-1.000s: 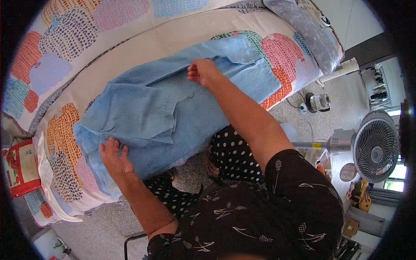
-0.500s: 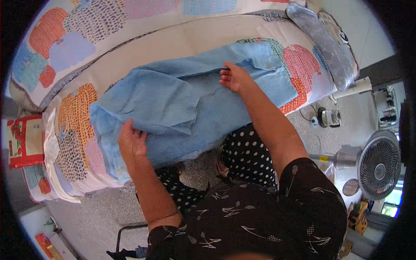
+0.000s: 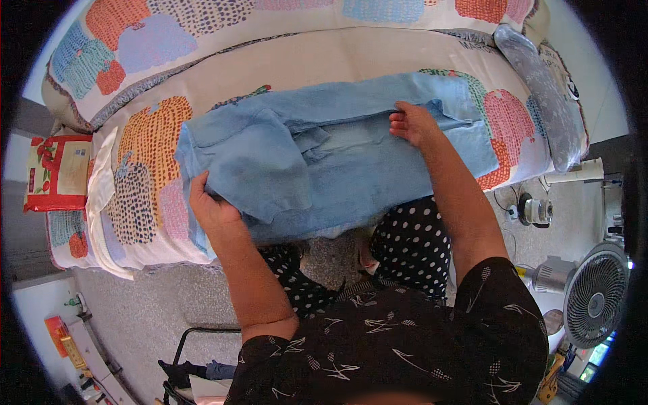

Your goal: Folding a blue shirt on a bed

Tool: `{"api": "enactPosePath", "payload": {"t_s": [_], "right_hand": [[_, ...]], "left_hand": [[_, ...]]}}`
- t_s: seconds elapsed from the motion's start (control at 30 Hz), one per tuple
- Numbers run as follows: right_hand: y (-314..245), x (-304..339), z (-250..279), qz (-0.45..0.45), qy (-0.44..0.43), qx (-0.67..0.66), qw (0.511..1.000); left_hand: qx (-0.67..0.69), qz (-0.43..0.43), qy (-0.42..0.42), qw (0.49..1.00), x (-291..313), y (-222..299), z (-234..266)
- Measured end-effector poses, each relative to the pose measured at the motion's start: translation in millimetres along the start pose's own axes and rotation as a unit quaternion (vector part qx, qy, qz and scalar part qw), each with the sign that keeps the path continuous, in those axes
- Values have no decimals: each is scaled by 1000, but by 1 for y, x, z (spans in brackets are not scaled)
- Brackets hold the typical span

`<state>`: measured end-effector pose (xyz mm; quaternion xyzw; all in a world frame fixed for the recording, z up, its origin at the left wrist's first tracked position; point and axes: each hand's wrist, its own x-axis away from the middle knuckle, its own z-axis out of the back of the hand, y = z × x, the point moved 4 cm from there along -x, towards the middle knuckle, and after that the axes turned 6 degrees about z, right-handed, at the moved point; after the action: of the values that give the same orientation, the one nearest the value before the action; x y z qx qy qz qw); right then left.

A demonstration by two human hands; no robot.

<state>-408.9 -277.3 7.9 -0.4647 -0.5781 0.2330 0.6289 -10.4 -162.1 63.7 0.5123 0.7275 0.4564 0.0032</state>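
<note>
A light blue shirt (image 3: 364, 169) lies spread over the front of a sofa, with what looks like a sleeve folded across its left part. At its left end, my left hand (image 3: 214, 206) is closed on the cloth near the folded part, the thumb on top and the other fingers partly hidden by the fabric. Farther right, my right hand (image 3: 413, 125) has its fingers curled at the shirt's upper opening edge and pinches it. Between the two hands the cloth is rumpled, and an inner layer shows under the raised edge.
The sofa (image 3: 324, 57) wears a cream cover with colourful knit-like patches. A grey patterned bolster (image 3: 536, 94) lies at its right end. On the left stand a red and cream package (image 3: 59, 172) and a white cloth strip (image 3: 102, 202). A fan (image 3: 595, 304) stands at right, a black-framed rack (image 3: 196, 334) at lower left.
The view has shifted, so the sofa sits farther right. The folded sleeve part of the shirt has shifted and bunched toward the middle; both hands stay at about the same spots on the cloth.
</note>
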Motion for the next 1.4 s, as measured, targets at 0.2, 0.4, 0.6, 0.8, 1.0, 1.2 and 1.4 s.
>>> {"api": "enactPosePath", "payload": {"t_s": [0.2,0.4,0.6,0.8,1.0,1.2,1.4], "right_hand": [[0,28,-9,66,-134,339,929],[-18,60,-92,534,-101,432,720],[26,19,-149,428,-177,636,617],[17,-17,-159,408,-150,654,619],[15,-35,-158,408,-145,620,654],[-1,-55,-169,434,-145,563,688],[3,-62,-179,496,-75,561,659]], "left_hand": [[58,69,0,996,-4,-6,-5],[53,98,-30,993,-6,-24,-11],[51,117,2,992,-4,-19,-4],[44,101,8,994,-4,-17,-6],[49,89,21,995,-4,-2,-3],[53,76,16,996,0,-2,-7],[45,65,-13,997,-8,-4,-2]]}}
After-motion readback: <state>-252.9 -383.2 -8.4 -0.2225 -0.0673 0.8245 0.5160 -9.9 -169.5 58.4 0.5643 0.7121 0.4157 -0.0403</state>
